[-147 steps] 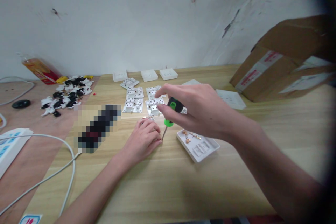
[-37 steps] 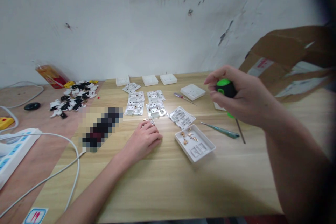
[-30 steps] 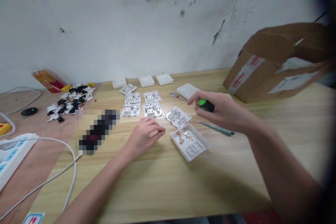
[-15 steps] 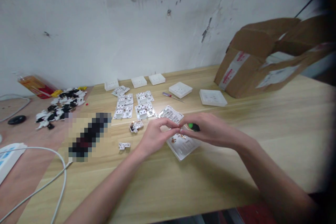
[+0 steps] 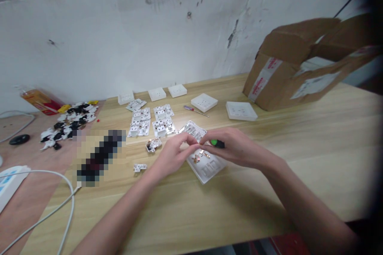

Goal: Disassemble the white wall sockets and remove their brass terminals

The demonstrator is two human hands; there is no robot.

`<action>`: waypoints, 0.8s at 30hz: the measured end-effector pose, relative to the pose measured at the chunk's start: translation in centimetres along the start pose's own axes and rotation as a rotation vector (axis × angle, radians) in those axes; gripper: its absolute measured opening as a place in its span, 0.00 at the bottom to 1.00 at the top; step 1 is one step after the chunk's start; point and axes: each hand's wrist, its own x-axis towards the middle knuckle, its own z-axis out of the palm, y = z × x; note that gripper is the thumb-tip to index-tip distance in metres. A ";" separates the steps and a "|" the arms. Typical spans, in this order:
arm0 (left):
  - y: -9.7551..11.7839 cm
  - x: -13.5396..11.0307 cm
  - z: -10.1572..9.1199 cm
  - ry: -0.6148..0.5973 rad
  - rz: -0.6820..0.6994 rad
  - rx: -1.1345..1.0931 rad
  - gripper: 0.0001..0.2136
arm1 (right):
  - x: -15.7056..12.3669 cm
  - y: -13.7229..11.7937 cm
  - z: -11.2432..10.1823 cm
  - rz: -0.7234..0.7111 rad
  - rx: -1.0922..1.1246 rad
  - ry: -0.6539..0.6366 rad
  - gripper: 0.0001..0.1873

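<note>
My left hand [image 5: 177,154] is closed in a pinch, its thumb and fingertips meeting my right fingertips. Whatever sits between them is too small to make out. My right hand [image 5: 236,149] is closed around a green-and-black tool handle [image 5: 218,143], mostly hidden by the fingers. Both hands hover over a white moulded plastic tray [image 5: 206,173]. Several small copper-coloured metal pieces [image 5: 196,158] lie on it under my fingertips. Left of my left hand are a white socket part with metal pieces [image 5: 153,144] and a smaller white part [image 5: 140,167].
Several socket inserts [image 5: 139,127] stand behind my left hand. White square boxes [image 5: 204,102] line the back, with a slim screwdriver [image 5: 196,110] among them. An open cardboard box [image 5: 278,67] stands at right. Black and white pieces [image 5: 68,123] and a cable [image 5: 72,199] lie left.
The view has shifted slightly, and both hands sit a little further left in it. The fingertips remain together above the tray, with my right index finger more bent.
</note>
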 end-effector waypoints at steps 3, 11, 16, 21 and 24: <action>0.2 0.0 -0.1 -0.049 0.104 0.207 0.08 | 0.0 0.0 0.0 -0.025 0.000 0.003 0.16; 0.6 0.1 0.9 -0.059 0.153 0.449 0.14 | -0.2 -0.3 0.1 -0.038 -0.029 0.008 0.14; 0.7 0.0 0.2 -0.030 0.134 0.315 0.08 | -0.4 -0.2 0.2 -0.021 -0.032 0.035 0.12; 0.5 -0.3 0.0 -0.111 0.165 0.330 0.04 | -0.5 -0.1 0.3 -0.016 -0.010 0.040 0.11; 0.3 -0.3 0.2 -0.106 0.168 0.348 0.03 | -0.5 -0.1 0.3 -0.006 -0.018 0.030 0.11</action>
